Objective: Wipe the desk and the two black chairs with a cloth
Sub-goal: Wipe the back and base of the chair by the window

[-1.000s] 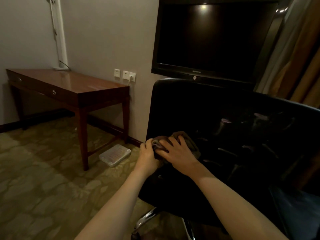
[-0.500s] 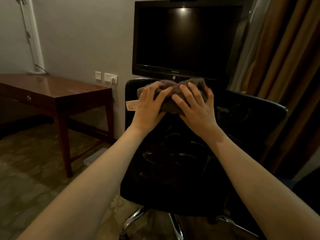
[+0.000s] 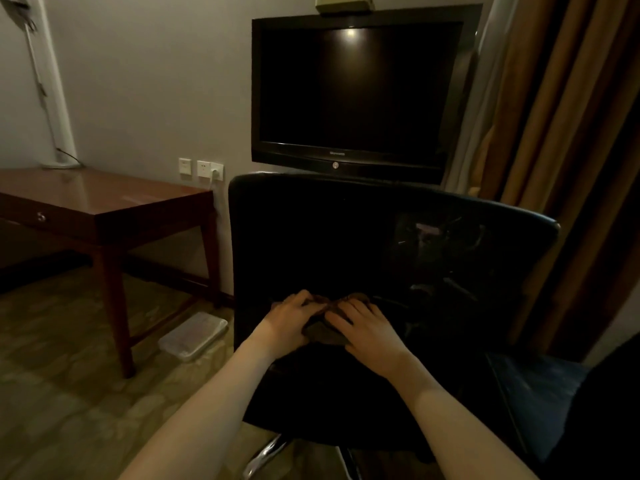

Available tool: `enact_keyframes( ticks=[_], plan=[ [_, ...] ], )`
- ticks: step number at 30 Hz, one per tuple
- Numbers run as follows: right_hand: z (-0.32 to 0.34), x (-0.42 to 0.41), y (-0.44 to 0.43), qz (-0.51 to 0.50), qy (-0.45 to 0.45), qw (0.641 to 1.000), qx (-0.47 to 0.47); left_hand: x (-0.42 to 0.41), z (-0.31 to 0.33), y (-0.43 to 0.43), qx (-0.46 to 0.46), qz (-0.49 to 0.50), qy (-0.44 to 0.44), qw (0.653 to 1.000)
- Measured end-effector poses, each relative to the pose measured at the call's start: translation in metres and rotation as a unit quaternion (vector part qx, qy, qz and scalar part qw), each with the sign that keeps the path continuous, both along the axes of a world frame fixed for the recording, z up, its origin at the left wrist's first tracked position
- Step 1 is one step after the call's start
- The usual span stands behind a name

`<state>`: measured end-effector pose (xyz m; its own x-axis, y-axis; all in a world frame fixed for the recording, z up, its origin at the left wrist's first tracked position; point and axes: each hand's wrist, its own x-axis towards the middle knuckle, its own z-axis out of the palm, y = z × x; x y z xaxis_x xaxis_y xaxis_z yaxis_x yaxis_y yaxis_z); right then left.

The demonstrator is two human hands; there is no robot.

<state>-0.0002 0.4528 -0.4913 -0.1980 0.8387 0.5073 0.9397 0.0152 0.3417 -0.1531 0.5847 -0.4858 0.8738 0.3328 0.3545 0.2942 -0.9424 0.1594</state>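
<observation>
Mid-wipe on black chair (image 3: 311,237), low on its back panel. Pressing dark cloth (image 3: 322,332) against it with left hand (image 3: 289,322) and right hand (image 3: 369,336) side by side; fingers (image 3: 301,301) of both bent over the wad, gripping it, none spread wide. Looks soft, light, limp, bunches easily; likely slides on the slick leather-like cover, so needs steady palm pressure. Best held by a gathered fold on top, palms behind. Probably swivels or rolls if shoved hard, judging by chrome base (image 3: 266,455) under chair. Desk (image 3: 104,199) left of chair, well apart, glossy wood top. Dark TV (image 3: 356,91) above chair back, plastic box (image 3: 194,336) on floor left of chair
</observation>
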Motion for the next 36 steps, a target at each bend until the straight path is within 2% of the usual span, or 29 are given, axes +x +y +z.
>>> enact_keyframes(
  ticks=[3, 6, 9, 12, 16, 19, 23, 27, 30, 32, 34, 36],
  plan=[
    [0.027, -0.003, -0.009, 0.008, -0.028, 0.995, 0.099, -0.006, 0.027, -0.011, 0.005, -0.038, -0.100, 0.994],
    [0.073, -0.002, -0.020, 0.033, -0.066, 0.961, 0.268, -0.006, 0.081, -0.030, 0.144, -0.071, -0.242, 0.957],
    [0.120, 0.005, -0.033, 0.014, -0.114, 0.931, 0.347, 0.002, 0.127, -0.050, 0.223, -0.068, -0.324, 0.917],
    [0.140, 0.017, -0.039, -0.006, -0.145, 0.937, 0.318, 0.012, 0.141, -0.056, 0.238, -0.057, -0.323, 0.914],
    [0.118, 0.033, -0.036, -0.022, -0.153, 0.949, 0.275, 0.025, 0.113, -0.048, 0.260, -0.050, -0.304, 0.915],
    [0.077, 0.040, -0.027, -0.017, -0.093, 0.964, 0.249, 0.039, 0.074, -0.037, 0.275, -0.036, -0.276, 0.920],
    [0.029, 0.036, -0.023, -0.045, 0.030, 0.981, 0.185, 0.049, 0.030, -0.034, 0.250, -0.030, -0.201, 0.947],
    [0.028, 0.028, -0.032, -0.075, 0.078, 0.988, 0.110, 0.047, 0.031, -0.044, 0.226, -0.002, -0.165, 0.960],
    [0.041, 0.027, -0.045, -0.048, 0.122, 0.990, 0.055, 0.042, 0.046, -0.057, 0.189, 0.023, -0.100, 0.977],
    [0.049, 0.023, -0.053, -0.024, 0.087, 0.992, 0.084, 0.036, 0.059, -0.067, 0.203, 0.024, -0.115, 0.972],
    [0.066, 0.021, -0.061, -0.008, 0.027, 0.984, 0.176, 0.030, 0.077, -0.074, 0.245, -0.007, -0.189, 0.951],
    [0.091, 0.020, -0.065, 0.007, -0.020, 0.959, 0.282, 0.028, 0.103, -0.077, 0.263, -0.050, -0.264, 0.927]
  ],
)
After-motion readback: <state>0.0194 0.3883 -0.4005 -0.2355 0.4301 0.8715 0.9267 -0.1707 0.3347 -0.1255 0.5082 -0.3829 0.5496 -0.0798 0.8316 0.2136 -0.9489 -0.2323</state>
